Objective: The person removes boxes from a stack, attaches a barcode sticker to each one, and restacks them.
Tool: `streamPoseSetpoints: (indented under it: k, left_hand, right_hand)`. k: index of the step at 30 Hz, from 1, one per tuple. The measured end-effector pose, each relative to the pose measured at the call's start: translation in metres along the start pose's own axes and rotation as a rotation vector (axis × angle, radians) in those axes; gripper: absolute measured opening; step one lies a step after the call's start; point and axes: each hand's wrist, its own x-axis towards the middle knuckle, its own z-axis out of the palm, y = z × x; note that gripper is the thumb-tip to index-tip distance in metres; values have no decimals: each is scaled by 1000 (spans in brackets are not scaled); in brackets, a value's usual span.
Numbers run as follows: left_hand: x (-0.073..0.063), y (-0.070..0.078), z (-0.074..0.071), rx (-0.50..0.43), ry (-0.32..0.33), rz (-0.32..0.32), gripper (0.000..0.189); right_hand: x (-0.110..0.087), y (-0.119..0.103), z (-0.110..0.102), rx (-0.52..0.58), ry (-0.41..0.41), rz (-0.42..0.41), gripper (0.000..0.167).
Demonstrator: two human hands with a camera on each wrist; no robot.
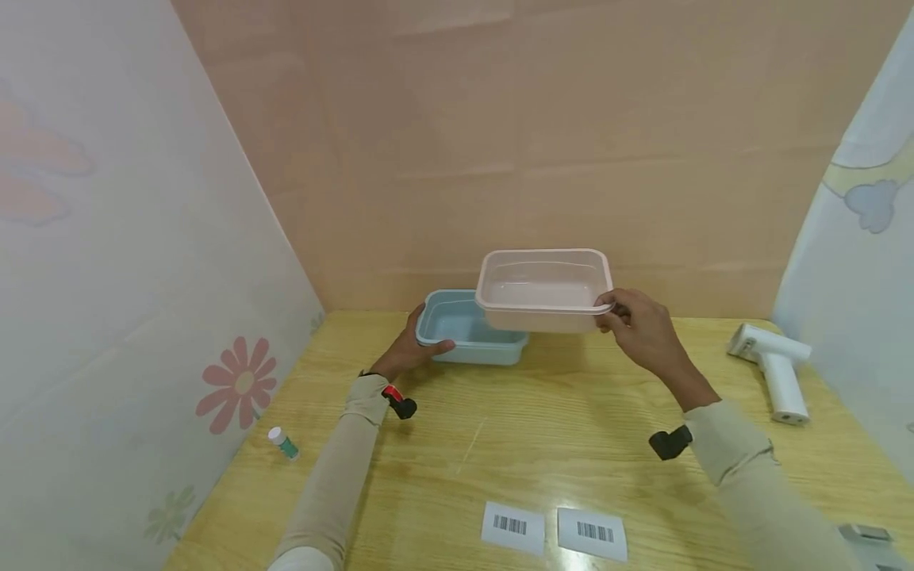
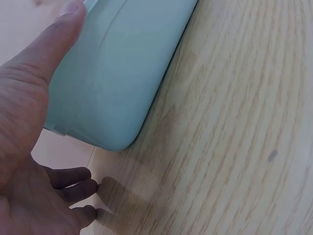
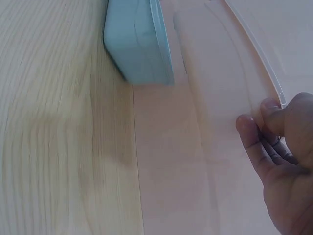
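A light blue plastic container [image 1: 474,354] rests on the wooden table near the back wall. My left hand [image 1: 408,349] holds its left end, the thumb [image 2: 61,36] along the near rim. Three lower fingers [image 2: 73,178] of that hand extend loosely beside the container's corner, apart from it. Above the table and to the right, a pale pink plastic container [image 1: 546,319] hangs in the air, overlapping the blue one in the head view. My right hand [image 1: 638,325] pinches its near right corner at the rim between thumb and fingers.
A white handheld scanner-like device [image 1: 777,365] lies at the right. Two white barcode labels [image 1: 512,527] [image 1: 592,534] lie at the front, and a small white-capped bottle [image 1: 283,442] at the left. A grey object [image 1: 867,534] sits at the front right. Walls enclose the back and sides.
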Motion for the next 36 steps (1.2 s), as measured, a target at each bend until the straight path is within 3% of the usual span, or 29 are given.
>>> streamPoseSetpoints:
  k: [7, 13, 15, 23, 36]
  left_hand:
    - [-5, 7, -3, 63, 3, -30, 117]
    - [2, -6, -7, 29, -2, -10, 118]
    - [3, -7, -8, 19, -2, 8, 116]
    - [-2, -9, -9, 38, 8, -36, 121]
    - [-3, -12, -8, 61, 18, -18, 121]
  right_hand:
    - [-32, 34, -44, -60, 3, 59, 10]
    - [-51, 53, -62, -93, -43, 144, 12]
    - [-56, 62, -62, -98, -59, 154, 13]
    - [-73, 92, -48, -42, -103, 200, 14]
    - [-82, 102, -35, -40, -52, 143, 7]
